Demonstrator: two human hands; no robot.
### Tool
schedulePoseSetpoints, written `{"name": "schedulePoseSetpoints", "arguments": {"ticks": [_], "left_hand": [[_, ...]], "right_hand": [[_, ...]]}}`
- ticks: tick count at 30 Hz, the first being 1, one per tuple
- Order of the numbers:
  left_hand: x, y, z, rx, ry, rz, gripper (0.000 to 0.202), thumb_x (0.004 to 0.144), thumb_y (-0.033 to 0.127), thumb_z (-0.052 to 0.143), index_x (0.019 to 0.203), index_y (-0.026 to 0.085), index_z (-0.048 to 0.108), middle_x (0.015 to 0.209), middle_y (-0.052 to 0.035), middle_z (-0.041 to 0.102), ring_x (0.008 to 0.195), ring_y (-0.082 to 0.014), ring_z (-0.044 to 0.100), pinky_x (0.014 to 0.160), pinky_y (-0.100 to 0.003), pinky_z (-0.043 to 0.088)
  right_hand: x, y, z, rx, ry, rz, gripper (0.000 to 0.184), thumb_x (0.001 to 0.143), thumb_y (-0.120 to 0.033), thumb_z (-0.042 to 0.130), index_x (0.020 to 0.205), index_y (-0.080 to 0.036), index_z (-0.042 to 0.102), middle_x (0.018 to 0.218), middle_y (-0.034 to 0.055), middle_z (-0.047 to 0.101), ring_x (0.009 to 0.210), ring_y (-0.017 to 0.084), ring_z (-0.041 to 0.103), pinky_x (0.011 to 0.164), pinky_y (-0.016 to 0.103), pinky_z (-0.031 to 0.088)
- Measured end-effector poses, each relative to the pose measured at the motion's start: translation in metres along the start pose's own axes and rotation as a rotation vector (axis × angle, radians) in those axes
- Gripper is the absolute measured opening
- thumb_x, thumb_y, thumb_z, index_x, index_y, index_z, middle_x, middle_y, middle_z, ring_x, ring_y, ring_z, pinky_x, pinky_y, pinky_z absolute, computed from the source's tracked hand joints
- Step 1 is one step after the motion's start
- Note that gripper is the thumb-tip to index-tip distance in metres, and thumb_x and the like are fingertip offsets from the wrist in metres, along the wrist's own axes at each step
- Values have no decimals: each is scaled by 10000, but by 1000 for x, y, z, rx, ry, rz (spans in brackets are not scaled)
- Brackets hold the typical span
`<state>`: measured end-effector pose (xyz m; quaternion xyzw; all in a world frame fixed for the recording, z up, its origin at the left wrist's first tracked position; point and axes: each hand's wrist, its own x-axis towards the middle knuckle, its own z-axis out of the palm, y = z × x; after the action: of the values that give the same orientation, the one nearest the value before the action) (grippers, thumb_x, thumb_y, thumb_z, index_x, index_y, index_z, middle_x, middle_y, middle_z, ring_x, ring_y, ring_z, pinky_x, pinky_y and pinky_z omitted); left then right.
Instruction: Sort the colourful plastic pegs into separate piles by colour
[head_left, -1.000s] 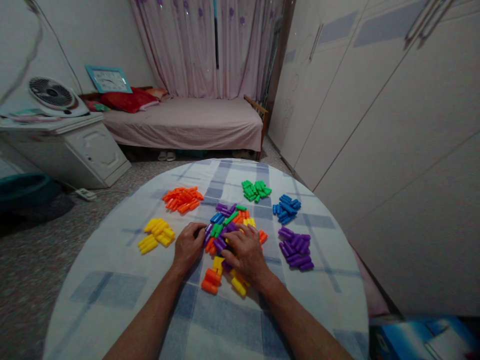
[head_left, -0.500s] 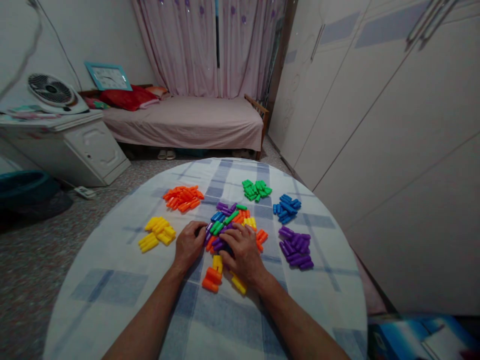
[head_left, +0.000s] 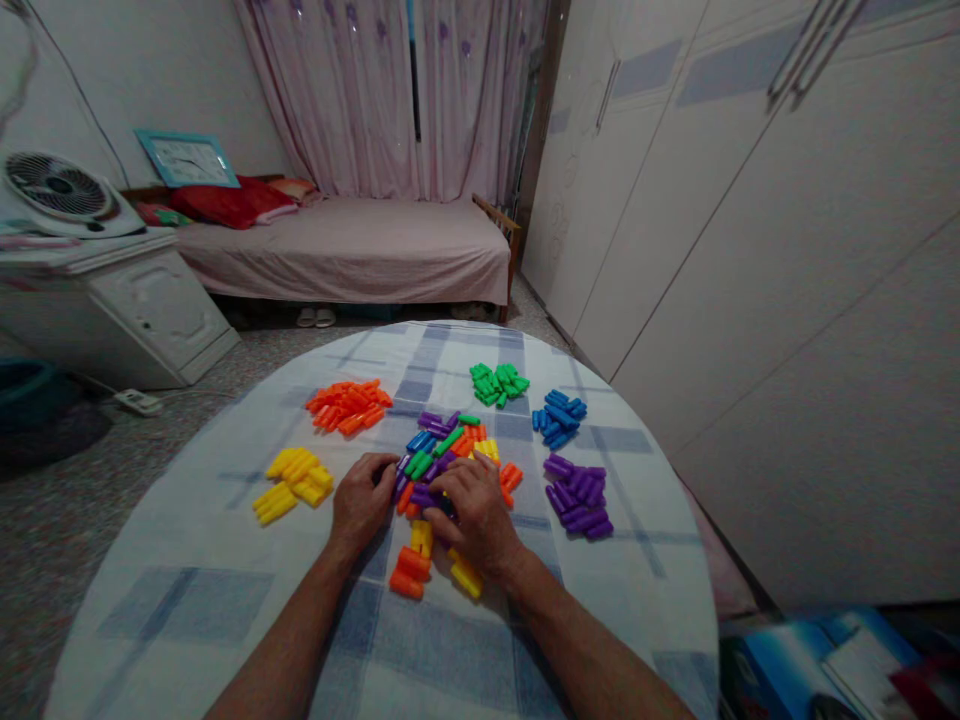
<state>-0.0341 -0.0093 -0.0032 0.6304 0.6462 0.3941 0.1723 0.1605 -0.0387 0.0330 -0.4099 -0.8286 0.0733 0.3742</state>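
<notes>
A mixed pile of small coloured plastic tubes (head_left: pixel 442 443) lies mid-table, with purple, green, blue, orange and yellow pieces side by side. My left hand (head_left: pixel 365 503) rests at the pile's left edge, fingers curled in and fingertips against the purple tubes (head_left: pixel 403 476); what they may hold is hidden. Over the right part of the pile, my right hand (head_left: pixel 478 508) is bent with thumb and fingers apart, its fingertips by a purple tube (head_left: pixel 424 497). Nearer me lie orange tubes (head_left: pixel 409 572) and yellow tubes (head_left: pixel 466 577), the latter partly under my right hand.
Single-colour heaps ring the pile: orange (head_left: pixel 349 406), yellow (head_left: pixel 294 482), green (head_left: pixel 499 384), blue (head_left: pixel 559 418) and purple (head_left: pixel 579 496). A checked cloth covers the round table (head_left: pixel 202 610). Beyond stand a bed (head_left: pixel 360 245), a cabinet (head_left: pixel 161 315) and a wardrobe (head_left: pixel 750 300).
The whole view has shifted slightly, so the table and heaps appear further left. My hands keep nearly the same place at the pile, and the tubes show no clear movement.
</notes>
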Motion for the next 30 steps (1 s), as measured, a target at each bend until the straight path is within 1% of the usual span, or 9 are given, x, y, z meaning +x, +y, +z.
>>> {"name": "schedulePoseSetpoints", "arguments": {"ticks": [3, 5, 7, 9, 12, 15, 21, 26, 30], "left_hand": [[-1, 0, 0, 0, 1, -2, 267, 816, 356, 455, 905, 201, 653, 896, -36, 660, 864, -190, 603, 792, -303, 461], [-1, 0, 0, 2, 0, -5, 269, 815, 358, 455, 908, 202, 653, 904, -36, 661, 868, -191, 602, 793, -305, 460], [-2, 1, 0, 7, 2, -9, 264, 814, 355, 458, 906, 204, 655, 905, -35, 661, 866, -190, 602, 792, -305, 458], [-1, 1, 0, 8, 3, -7, 263, 815, 351, 457, 908, 205, 654, 905, -33, 661, 864, -188, 603, 788, -303, 457], [-1, 1, -1, 8, -1, 2, 269, 821, 358, 453, 909, 203, 654, 902, -31, 660, 865, -184, 605, 788, -299, 457], [-2, 2, -2, 12, 0, 1, 272, 820, 363, 453, 905, 201, 654, 897, -31, 662, 859, -183, 608, 782, -297, 459], [-1, 3, -2, 23, -1, -14, 260, 816, 352, 459, 901, 205, 656, 883, -24, 663, 841, -181, 608, 768, -295, 457], [-1, 0, 0, 2, -1, -7, 255, 819, 350, 465, 910, 204, 653, 898, -26, 657, 854, -179, 603, 782, -296, 455], [-1, 0, 0, -1, -3, -1, 253, 821, 343, 461, 908, 204, 654, 904, -26, 657, 864, -178, 601, 794, -296, 452]], "right_hand": [[0, 19, -22, -130, 134, 124, 151, 825, -280, 588, 965, -224, 589, 960, 34, 636, 1044, 206, 509, 1051, 440, 208], [-3, 42, -42, -293, 251, 281, 155, 834, -268, 559, 971, -210, 603, 977, 53, 632, 1057, 221, 497, 1029, 438, 215], [-8, 68, -63, -460, 308, 448, 169, 825, -286, 552, 944, -191, 626, 952, 76, 637, 1008, 246, 504, 971, 432, 254], [-15, 90, -78, -569, 311, 582, 153, 825, -266, 524, 877, -182, 641, 897, 82, 651, 947, 252, 518, 915, 414, 272], [-23, 107, -89, -633, 221, 683, 175, 820, -203, 479, 848, -180, 650, 837, 75, 668, 864, 233, 536, 853, 380, 277], [-27, 111, -89, -624, 131, 720, 196, 820, -194, 463, 841, -190, 658, 824, 66, 676, 820, 219, 546, 810, 359, 285], [-31, 126, -95, -590, 240, 760, 253, 865, -259, 447, 1026, -188, 629, 1071, 87, 650, 1005, 239, 536, 863, 360, 316], [-40, 147, -94, -530, 70, 758, 345, 927, -326, 362, 1102, -174, 617, 1182, 93, 624, 1098, 226, 520, 919, 352, 333], [-41, 152, -90, -511, 1, 748, 393, 943, -344, 324, 1174, -165, 587, 1278, 115, 567, 1163, 230, 490, 933, 354, 330]]}}
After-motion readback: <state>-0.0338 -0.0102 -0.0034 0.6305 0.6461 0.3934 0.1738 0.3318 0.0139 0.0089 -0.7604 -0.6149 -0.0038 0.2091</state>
